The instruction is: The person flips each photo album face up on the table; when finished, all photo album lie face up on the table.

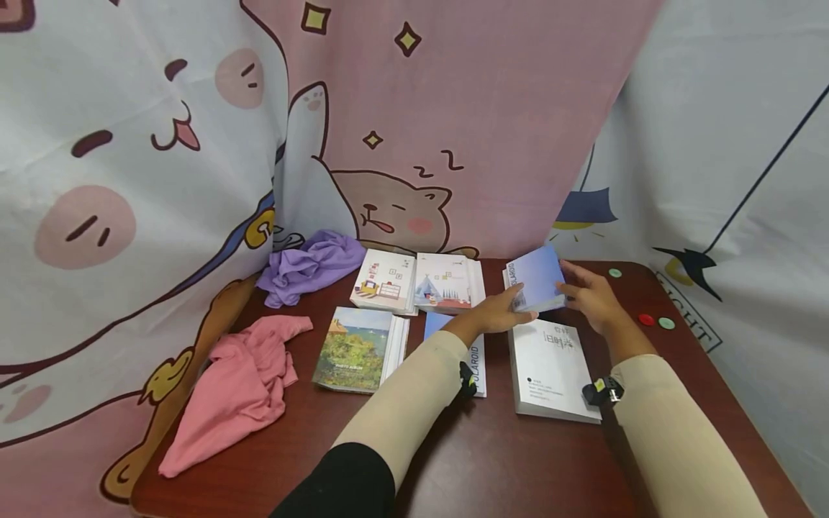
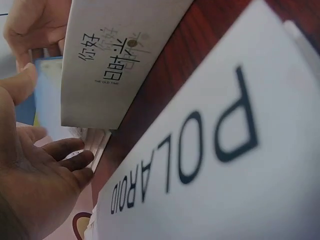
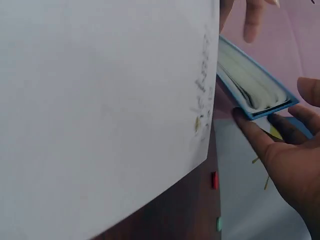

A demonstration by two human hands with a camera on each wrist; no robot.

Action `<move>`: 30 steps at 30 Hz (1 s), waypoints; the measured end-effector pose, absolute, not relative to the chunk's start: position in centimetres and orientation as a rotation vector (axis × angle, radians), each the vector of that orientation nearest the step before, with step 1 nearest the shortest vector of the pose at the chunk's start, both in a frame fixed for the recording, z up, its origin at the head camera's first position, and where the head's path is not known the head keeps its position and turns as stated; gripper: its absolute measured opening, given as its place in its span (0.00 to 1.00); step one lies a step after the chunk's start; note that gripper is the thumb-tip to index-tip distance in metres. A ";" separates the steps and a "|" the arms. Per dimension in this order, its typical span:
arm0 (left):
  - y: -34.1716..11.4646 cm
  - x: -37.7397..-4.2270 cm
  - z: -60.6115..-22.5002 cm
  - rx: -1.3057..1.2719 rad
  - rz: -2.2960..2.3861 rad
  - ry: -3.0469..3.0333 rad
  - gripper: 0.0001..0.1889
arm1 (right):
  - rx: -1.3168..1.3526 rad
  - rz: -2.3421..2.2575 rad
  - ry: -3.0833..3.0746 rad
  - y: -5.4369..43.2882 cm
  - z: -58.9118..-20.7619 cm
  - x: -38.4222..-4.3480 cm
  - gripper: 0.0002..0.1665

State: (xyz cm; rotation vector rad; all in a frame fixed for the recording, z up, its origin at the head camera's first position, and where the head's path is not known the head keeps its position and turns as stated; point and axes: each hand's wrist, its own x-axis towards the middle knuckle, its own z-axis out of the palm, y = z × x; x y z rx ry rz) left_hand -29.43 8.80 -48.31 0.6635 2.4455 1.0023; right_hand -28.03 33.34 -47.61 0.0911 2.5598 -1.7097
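Note:
A small blue photo album (image 1: 537, 272) marked POLAROID is held tilted at the back right, between both hands. My left hand (image 1: 490, 314) grips its lower left corner, the thumb on the cover. At its right edge, my right hand (image 1: 594, 293) holds it with fingers underneath; the pages (image 3: 252, 82) show at the album's end. Just in front lies a thick white album (image 1: 550, 370) with dark lettering, below the hands. Another blue-and-white POLAROID album (image 2: 190, 155) lies to the left, partly hidden by my left forearm.
Left of centre lie a landscape-covered photo album (image 1: 352, 352) and two white illustrated albums, one with a yellow vehicle (image 1: 383, 277), one with a tent (image 1: 443, 277). Purple cloth (image 1: 311, 266) and pink cloth (image 1: 246, 381) sit at the left. A red disc (image 1: 645, 319) and green discs (image 1: 666, 323) lie right.

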 end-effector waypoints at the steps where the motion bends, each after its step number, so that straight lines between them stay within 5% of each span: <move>1: 8.8 -29.5 -48.3 0.662 1.026 2.430 0.47 | 0.092 -1.710 2.580 33.3 -47.5 -28.0 0.42; 16: 8.9 -30.6 -47.8 0.823 1.334 2.392 0.52 | -0.125 -1.752 2.573 31.5 -46.9 -27.9 0.40; 30: 7.8 -31.4 -48.0 0.683 1.366 2.771 0.34 | -0.135 -1.353 2.605 30.0 -47.7 -28.6 0.41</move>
